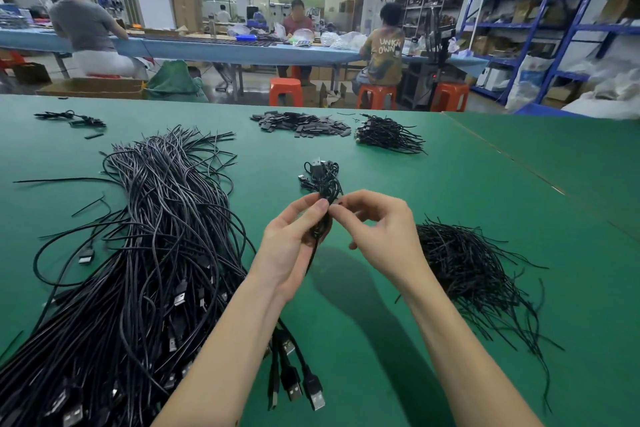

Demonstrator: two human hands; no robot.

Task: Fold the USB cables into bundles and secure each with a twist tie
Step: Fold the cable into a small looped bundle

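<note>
Folded cable bundle point(320, 215) held above green surface point(485, 204), centre of view. Bundle gripped by left hand point(294, 239), fingers point(313, 210) curled round its middle, thumb pressed on top. Right hand point(374, 229) placed against bundle's right side, thumb and forefinger pinched at wrap point; twist tie too small to be made out. Large heap of loose USB cables point(152, 253) spread at left. Pile of twist ties point(464, 263) laid at right. Finished bundles point(320, 177) lie just beyond hands.
</note>
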